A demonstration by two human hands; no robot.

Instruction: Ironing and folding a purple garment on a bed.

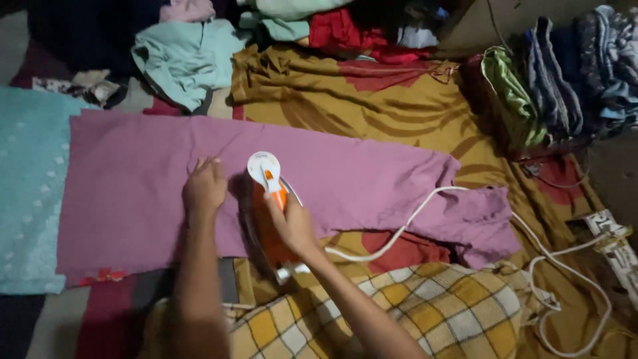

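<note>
Overhead, looking down: right hand (292, 223) clamped round the handle of an orange and white electric iron (269, 213), soleplate down on a mauve garment (173, 179) spread flat. Left hand (205, 186) rests just beside the iron's nose, fingers spread and pressed on the cloth, gripping nothing; judged to be holding the fabric taut and smooth ahead of the iron. Garment lies lengthwise across a mustard and red patterned sheet (372, 100) that covers the surface, probably as padding; what lies under the sheet cannot be told. White power cord (412, 216) trails from the iron's heel off to the right, over the garment's far end, then loops loosely near a white power strip (615, 242) at the right edge; the slack likely gives the iron free travel. Pale blue cloth (30, 186) sits at the left, the garment's edge overlapping it. Yellow checked fabric (438, 312) at the bottom, apparently over the person's lap. Unsorted heap at the top: a light teal garment (186, 56), red clothing (345, 33). Folded stack of clothes (551, 80) at upper right, set apart from the heap. Lighting dim; upper left corner nearly black. Soleplate hidden under the iron's body and the hand. Plug connection hard to make out. Both forearms cut off by the bottom edge.
</note>
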